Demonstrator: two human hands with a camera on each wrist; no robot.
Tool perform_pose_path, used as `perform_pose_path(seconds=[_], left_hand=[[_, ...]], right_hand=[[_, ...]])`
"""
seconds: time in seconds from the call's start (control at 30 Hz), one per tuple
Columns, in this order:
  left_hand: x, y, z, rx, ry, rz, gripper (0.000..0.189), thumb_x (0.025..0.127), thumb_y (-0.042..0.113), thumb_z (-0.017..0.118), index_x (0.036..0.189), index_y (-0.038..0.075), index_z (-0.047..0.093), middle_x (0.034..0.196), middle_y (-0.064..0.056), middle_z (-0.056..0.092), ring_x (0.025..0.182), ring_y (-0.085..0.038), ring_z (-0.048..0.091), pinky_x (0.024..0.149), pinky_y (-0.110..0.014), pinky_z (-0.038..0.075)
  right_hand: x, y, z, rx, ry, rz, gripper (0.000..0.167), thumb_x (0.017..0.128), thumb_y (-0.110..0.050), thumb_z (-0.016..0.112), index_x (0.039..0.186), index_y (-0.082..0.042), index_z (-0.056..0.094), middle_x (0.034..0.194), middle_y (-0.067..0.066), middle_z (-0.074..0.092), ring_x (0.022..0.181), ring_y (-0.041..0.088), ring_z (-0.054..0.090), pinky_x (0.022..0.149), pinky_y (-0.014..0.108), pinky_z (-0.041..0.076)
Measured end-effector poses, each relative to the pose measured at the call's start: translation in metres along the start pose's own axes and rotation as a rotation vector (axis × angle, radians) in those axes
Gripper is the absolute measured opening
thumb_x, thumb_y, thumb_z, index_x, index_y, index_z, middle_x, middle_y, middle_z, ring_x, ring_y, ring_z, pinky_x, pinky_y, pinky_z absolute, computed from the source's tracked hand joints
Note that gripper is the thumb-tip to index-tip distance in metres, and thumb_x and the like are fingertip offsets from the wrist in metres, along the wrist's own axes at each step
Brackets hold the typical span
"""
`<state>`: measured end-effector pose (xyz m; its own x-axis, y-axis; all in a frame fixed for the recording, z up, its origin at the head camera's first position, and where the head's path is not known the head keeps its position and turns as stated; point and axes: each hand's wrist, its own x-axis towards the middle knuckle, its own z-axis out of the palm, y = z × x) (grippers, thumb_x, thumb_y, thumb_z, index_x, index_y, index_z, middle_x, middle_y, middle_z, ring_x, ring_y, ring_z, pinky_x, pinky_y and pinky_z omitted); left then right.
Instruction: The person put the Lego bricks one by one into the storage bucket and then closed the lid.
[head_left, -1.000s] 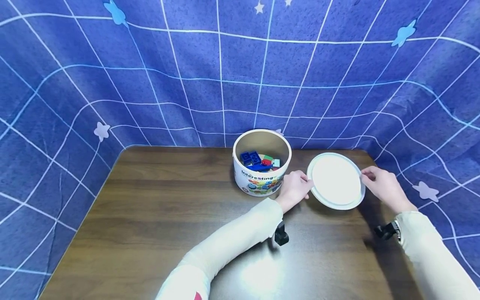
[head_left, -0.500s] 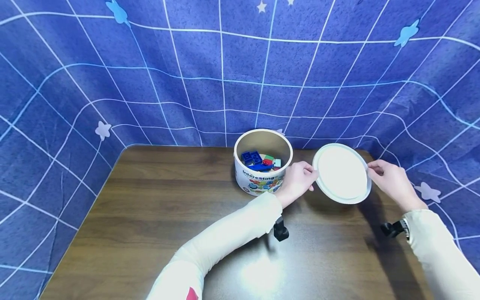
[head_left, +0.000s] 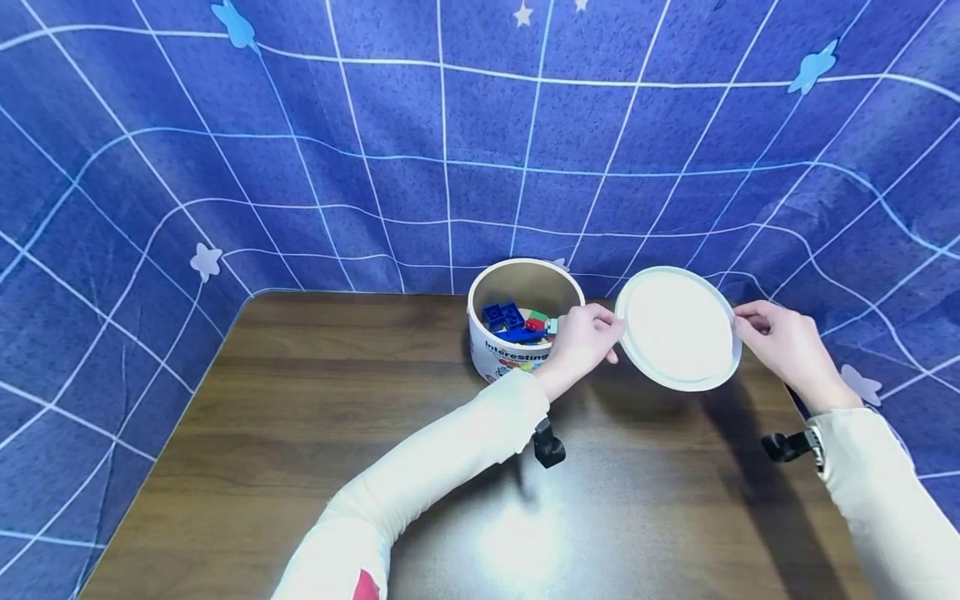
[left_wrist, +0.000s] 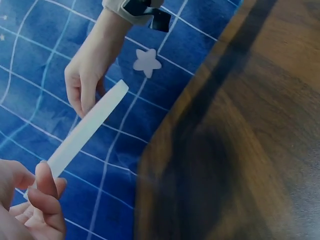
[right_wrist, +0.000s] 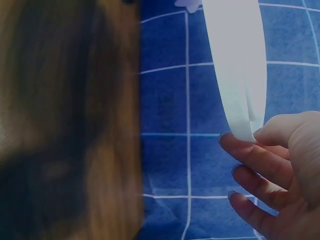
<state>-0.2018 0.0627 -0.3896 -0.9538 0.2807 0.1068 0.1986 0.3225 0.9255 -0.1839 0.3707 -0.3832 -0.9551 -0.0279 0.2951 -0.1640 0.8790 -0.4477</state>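
Note:
A round white lid (head_left: pixel 678 329) is held up off the table, tilted, between both hands. The left hand (head_left: pixel 581 340) pinches its left rim, and the right hand (head_left: pixel 783 346) pinches its right rim. In the left wrist view the lid (left_wrist: pixel 85 135) appears nearly edge-on, with left fingers (left_wrist: pixel 46 200) at its lower end. In the right wrist view thumb and fingers (right_wrist: pixel 260 160) grip the rim. Left of the lid, a white printed bucket (head_left: pixel 498 354) stands without a cover, with blue, red and green building blocks (head_left: pixel 513 321) inside; the left hand hides part of its right side.
The brown wooden table (head_left: pixel 300 417) extends to the left and front. A blue curtain (head_left: pixel 390 167) with white lines and stars hangs behind and along the sides. Shadows of the arms fall on the table's right part.
Both hands have lifted the lid from near the table, first to the right, then up and slightly left toward the bucket. The bucket has stayed in place.

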Motion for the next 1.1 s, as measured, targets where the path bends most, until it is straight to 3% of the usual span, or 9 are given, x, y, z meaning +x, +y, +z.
perform_pose_path(seconds=[0.23,0.4,0.6,0.87,1.1], left_hand=[[0.003,0.016,-0.016,-0.043,-0.012,-0.007,0.02,0.102,0.023,0.067,0.103,0.004,0.072,0.058,0.005,0.067,0.056,-0.017,0.07,0.046,-0.02,0.047],[0.01,0.017,-0.032,-0.027,0.004,0.002,0.02,0.103,0.021,0.065,0.106,0.004,0.073,0.058,0.003,0.067,0.051,-0.014,0.066,0.046,-0.02,0.047],[0.018,0.016,-0.055,0.019,0.005,0.046,0.023,0.103,0.02,0.062,0.11,0.003,0.075,0.061,0.0,0.07,0.059,-0.027,0.07,0.05,-0.02,0.048],[0.029,0.01,-0.091,0.019,-0.04,0.038,0.028,0.105,0.024,0.061,0.121,0.003,0.071,0.08,-0.011,0.076,0.057,-0.013,0.065,0.053,-0.023,0.051],[0.038,0.005,-0.12,0.044,-0.05,0.069,0.026,0.105,0.021,0.062,0.122,0.003,0.07,0.089,-0.009,0.078,0.059,-0.02,0.066,0.053,-0.025,0.052]], right_hand=[[0.009,-0.011,-0.007,0.037,0.044,-0.017,0.028,0.099,-0.019,0.061,0.115,-0.001,0.074,0.098,0.022,0.077,0.071,-0.026,0.044,0.061,0.011,0.038],[0.014,-0.023,-0.012,0.061,0.061,-0.029,0.029,0.101,-0.02,0.061,0.116,0.001,0.074,0.1,0.024,0.077,0.072,-0.029,0.044,0.063,0.006,0.037],[0.023,-0.041,-0.016,0.086,0.052,-0.029,0.032,0.102,-0.025,0.062,0.119,0.0,0.073,0.104,0.024,0.076,0.075,-0.03,0.045,0.066,0.003,0.037],[0.038,-0.067,-0.012,0.12,0.072,-0.06,0.031,0.102,-0.026,0.062,0.119,-0.003,0.074,0.102,0.022,0.077,0.074,-0.023,0.049,0.068,0.009,0.038],[0.051,-0.088,-0.008,0.141,0.068,-0.087,0.032,0.101,-0.026,0.062,0.121,-0.003,0.073,0.101,0.021,0.077,0.074,-0.018,0.051,0.068,0.011,0.039]])
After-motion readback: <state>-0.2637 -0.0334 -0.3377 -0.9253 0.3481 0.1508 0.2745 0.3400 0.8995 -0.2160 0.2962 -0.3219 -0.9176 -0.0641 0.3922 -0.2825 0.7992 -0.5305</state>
